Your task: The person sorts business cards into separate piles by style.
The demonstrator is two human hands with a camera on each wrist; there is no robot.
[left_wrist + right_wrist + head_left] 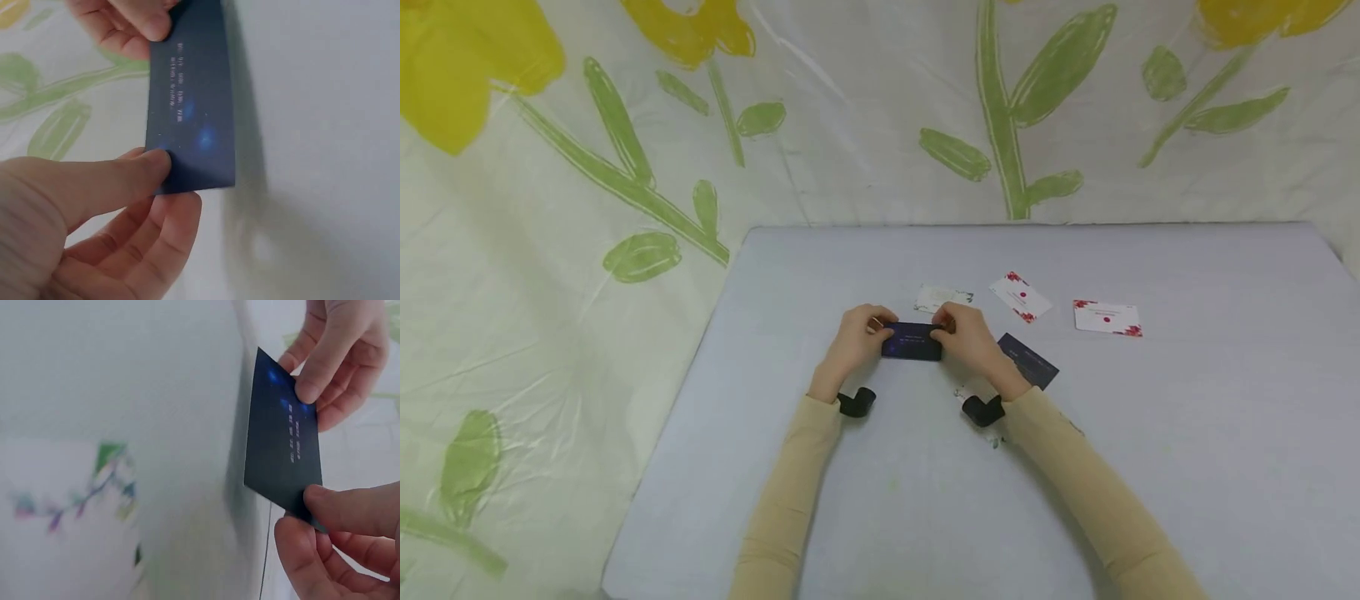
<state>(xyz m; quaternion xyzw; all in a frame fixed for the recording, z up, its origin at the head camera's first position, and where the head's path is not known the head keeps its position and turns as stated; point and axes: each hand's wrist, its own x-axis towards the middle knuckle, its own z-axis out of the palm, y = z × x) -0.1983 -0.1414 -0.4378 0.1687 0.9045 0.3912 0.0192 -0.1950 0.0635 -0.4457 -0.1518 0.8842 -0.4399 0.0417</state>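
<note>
A dark blue card [912,343] with small pale print and glowing blue spots is held up between both hands. My left hand [855,337] pinches its left end, the thumb on the printed face and fingers behind. At the opposite end, my right hand [967,336] pinches the card the same way. In the left wrist view the card [194,106] bends slightly and its shadow falls on the white surface beside it. The right wrist view shows the card's [281,437] printed face tilted, with both thumbs on one long edge.
Behind the hands lies a white card with grey-green sprigs [942,297]. Two white cards with red flowers [1021,297] [1107,318] lie to the right. Another dark card [1028,362] is partly under the right forearm, near a floral white card [69,506]. A flower-print curtain [865,108] borders the table [1225,433].
</note>
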